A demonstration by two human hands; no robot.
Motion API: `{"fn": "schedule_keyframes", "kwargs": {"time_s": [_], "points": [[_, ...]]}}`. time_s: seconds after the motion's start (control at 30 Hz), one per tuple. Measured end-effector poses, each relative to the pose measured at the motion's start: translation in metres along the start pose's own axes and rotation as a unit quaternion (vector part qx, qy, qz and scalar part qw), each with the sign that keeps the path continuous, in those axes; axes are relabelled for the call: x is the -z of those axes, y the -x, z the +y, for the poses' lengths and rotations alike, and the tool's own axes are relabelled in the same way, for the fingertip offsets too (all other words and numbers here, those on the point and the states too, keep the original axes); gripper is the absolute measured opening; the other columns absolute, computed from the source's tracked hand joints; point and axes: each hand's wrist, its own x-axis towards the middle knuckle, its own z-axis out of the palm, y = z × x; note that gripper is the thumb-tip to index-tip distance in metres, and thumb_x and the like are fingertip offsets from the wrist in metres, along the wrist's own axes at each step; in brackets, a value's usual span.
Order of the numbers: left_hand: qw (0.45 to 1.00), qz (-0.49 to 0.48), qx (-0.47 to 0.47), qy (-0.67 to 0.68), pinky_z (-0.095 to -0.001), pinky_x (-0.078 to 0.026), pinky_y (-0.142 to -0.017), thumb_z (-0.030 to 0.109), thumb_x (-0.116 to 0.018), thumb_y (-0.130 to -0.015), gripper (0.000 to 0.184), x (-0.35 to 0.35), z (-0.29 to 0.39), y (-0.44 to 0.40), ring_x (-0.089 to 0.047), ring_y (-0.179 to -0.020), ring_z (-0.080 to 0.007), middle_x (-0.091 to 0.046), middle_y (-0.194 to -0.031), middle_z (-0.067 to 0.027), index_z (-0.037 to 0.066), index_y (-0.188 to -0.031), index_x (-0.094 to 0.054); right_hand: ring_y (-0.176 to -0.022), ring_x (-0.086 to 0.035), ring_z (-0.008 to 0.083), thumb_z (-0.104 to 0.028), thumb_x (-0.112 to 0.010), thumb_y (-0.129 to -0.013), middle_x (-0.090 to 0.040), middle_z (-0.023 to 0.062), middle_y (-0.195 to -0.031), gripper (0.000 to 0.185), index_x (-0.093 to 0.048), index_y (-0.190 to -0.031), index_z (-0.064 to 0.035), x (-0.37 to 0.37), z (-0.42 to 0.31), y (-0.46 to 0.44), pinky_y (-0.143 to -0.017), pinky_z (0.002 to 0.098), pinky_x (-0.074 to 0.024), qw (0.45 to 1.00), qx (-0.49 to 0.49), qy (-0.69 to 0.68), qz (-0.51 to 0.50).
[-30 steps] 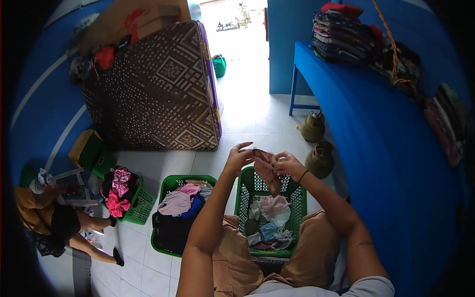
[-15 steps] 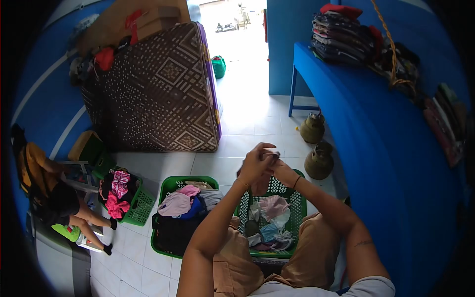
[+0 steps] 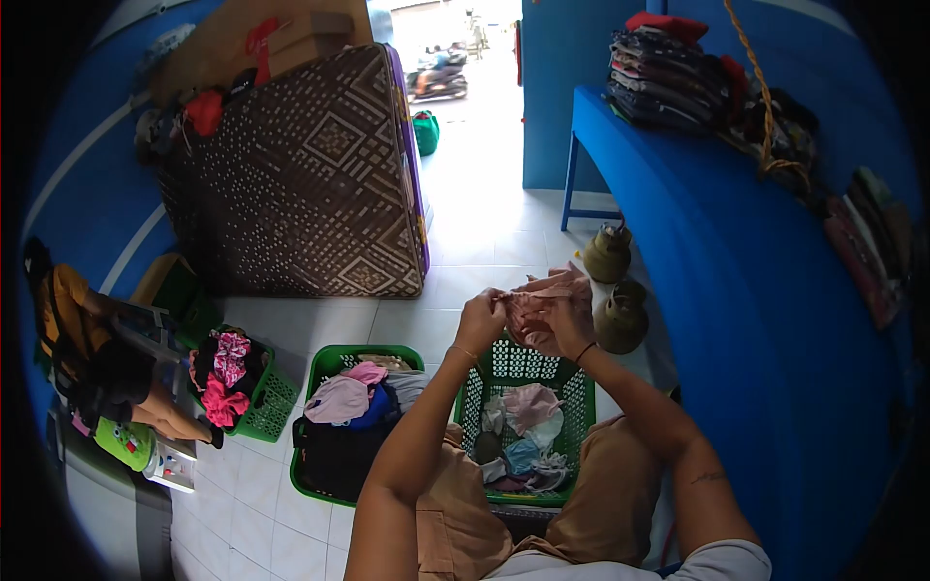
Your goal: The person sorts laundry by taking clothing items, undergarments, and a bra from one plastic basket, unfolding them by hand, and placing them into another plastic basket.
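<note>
A crumpled peach-pink piece of clothing (image 3: 557,292) hangs between my hands, above the far end of a green plastic basket (image 3: 589,412). Its exact kind is hard to make out. My left hand (image 3: 481,324) pinches its left edge, and my right hand (image 3: 565,329) grips it from the near side, fingers partly hidden by the cloth. Below, the basket stands between my knees with small items inside: a pale pink cloth (image 3: 531,407), a light blue cloth (image 3: 523,455) and several white and dark pieces.
A second green basket (image 3: 298,470) of clothes stands to the left, with another green basket (image 3: 274,402) beyond it. A person (image 3: 82,329) is at the far left. A patterned mattress (image 3: 300,184) leans behind. Two gas cylinders (image 3: 620,320) stand beside the blue-covered table (image 3: 717,252).
The peach-pink cloth, bunched between my hands before, is now spread out wider and higher. My hands have moved apart. The person at the left has shifted, and a motorbike appears outside the doorway.
</note>
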Motion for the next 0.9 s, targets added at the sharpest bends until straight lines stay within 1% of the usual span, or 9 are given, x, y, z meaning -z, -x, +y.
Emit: {"fn": "schedule_keyframes", "kwargs": {"time_s": [0.03, 0.07, 0.13, 0.2, 0.23, 0.4, 0.53, 0.7, 0.9], "points": [[0.994, -0.027, 0.04, 0.101, -0.0247, -0.046, -0.069, 0.007, -0.047, -0.082, 0.021, 0.0, -0.003, -0.002, -0.055, -0.077, -0.0156, -0.057, -0.095, -0.012, -0.002, -0.1, -0.053, -0.091, -0.052, 0.0183, -0.019, -0.038, -0.088, -0.057, 0.0089, -0.099, 0.026, -0.052, -0.102, -0.0022, -0.001, -0.001, 0.001, -0.084, 0.0298, -0.0386, 0.995, 0.071, 0.073, 0.01], [0.994, -0.027, 0.039, 0.102, -0.0247, -0.046, -0.069, 0.007, -0.047, -0.082, 0.021, 0.002, 0.003, -0.002, -0.055, -0.077, -0.0156, -0.057, -0.095, -0.012, -0.002, -0.1, -0.053, -0.091, -0.052, 0.0183, -0.019, -0.038, -0.088, -0.057, 0.0089, -0.099, 0.026, -0.052, -0.102, -0.0022, 0.0, 0.0, 0.0, -0.084, 0.0298, -0.0386, 0.995, 0.073, 0.073, 0.01], [0.955, -0.092, 0.07, 0.273, -0.023, -0.045, -0.07, 0.008, -0.046, -0.083, 0.023, 0.009, 0.018, 0.001, -0.055, -0.079, -0.0146, -0.057, -0.094, -0.0113, -0.001, -0.103, -0.053, -0.089, -0.052, 0.0171, -0.018, -0.039, -0.086, -0.056, 0.0086, -0.1, 0.026, -0.053, -0.103, -0.0036, 0.003, 0.008, -0.006, -0.077, 0.0284, -0.0419, 0.997, 0.037, -0.027, -0.069], [0.882, -0.153, 0.101, 0.434, -0.0214, -0.045, -0.071, 0.009, -0.046, -0.084, 0.025, 0.015, 0.031, 0.005, -0.054, -0.08, -0.0136, -0.057, -0.094, -0.0105, 0.0, -0.106, -0.053, -0.087, -0.053, 0.0159, -0.018, -0.041, -0.085, -0.056, 0.0083, -0.1, 0.026, -0.053, -0.104, -0.0049, 0.004, 0.017, -0.013, -0.07, 0.027, -0.0451, 0.981, 0.0, -0.127, -0.147], [0.883, -0.152, 0.101, 0.433, -0.0214, -0.045, -0.071, 0.009, -0.046, -0.084, 0.025, 0.016, 0.032, 0.006, -0.054, -0.08, -0.0136, -0.057, -0.094, -0.0105, 0.0, -0.106, -0.053, -0.087, -0.053, 0.0159, -0.018, -0.041, -0.085, -0.056, 0.0083, -0.1, 0.026, -0.053, -0.104, -0.0049, 0.007, 0.022, -0.014, -0.07, 0.027, -0.0451, 0.981, 0.0, -0.128, -0.148], [0.889, -0.104, 0.069, 0.441, -0.0207, -0.044, -0.071, 0.01, -0.047, -0.083, 0.033, 0.015, 0.038, 0.011, -0.053, -0.081, -0.0131, -0.057, -0.095, -0.0097, 0.001, -0.114, -0.049, -0.077, -0.053, 0.0133, -0.017, -0.047, -0.083, -0.057, 0.0075, -0.099, 0.029, -0.052, -0.106, -0.0007, 0.026, 0.033, -0.011, -0.066, 0.0217, -0.0434, 0.947, -0.139, -0.205, -0.206], [0.925, -0.103, 0.069, 0.358, -0.0207, -0.044, -0.072, 0.011, -0.047, -0.084, 0.036, 0.026, 0.035, 0.01, -0.053, -0.084, -0.0135, -0.055, -0.099, -0.0095, 0.002, -0.119, -0.046, -0.07, -0.053, 0.0129, -0.014, -0.051, -0.08, -0.058, 0.0078, -0.091, 0.028, -0.053, -0.102, 0.0024, 0.021, 0.011, -0.006, -0.063, 0.0196, -0.0429, 0.945, -0.134, 0.02, -0.297], [0.905, -0.134, 0.028, 0.403, -0.0205, -0.043, -0.071, 0.013, -0.053, -0.082, 0.04, 0.036, 0.046, 0.014, -0.052, -0.085, -0.0137, -0.055, -0.1, -0.0095, 0.003, -0.12, -0.045, -0.067, -0.052, 0.0125, -0.011, -0.054, -0.078, -0.058, 0.0072, -0.08, 0.022, -0.056, -0.096, 0.0014, 0.011, 0.002, 0.005, -0.061, 0.0206, -0.0428, 0.926, -0.158, 0.131, -0.317], [0.946, -0.16, 0.01, 0.281, -0.0204, -0.043, -0.069, 0.014, -0.059, -0.077, 0.046, 0.031, 0.051, 0.021, -0.053, -0.08, -0.0142, -0.057, -0.095, -0.0102, 0.004, -0.12, -0.046, -0.07, -0.053, 0.0101, -0.012, -0.053, -0.079, -0.058, 0.005, -0.078, 0.017, -0.058, -0.091, -0.0021, 0.005, 0.012, 0.005, -0.061, 0.0203, -0.0425, 0.974, -0.11, 0.069, -0.187]]}}
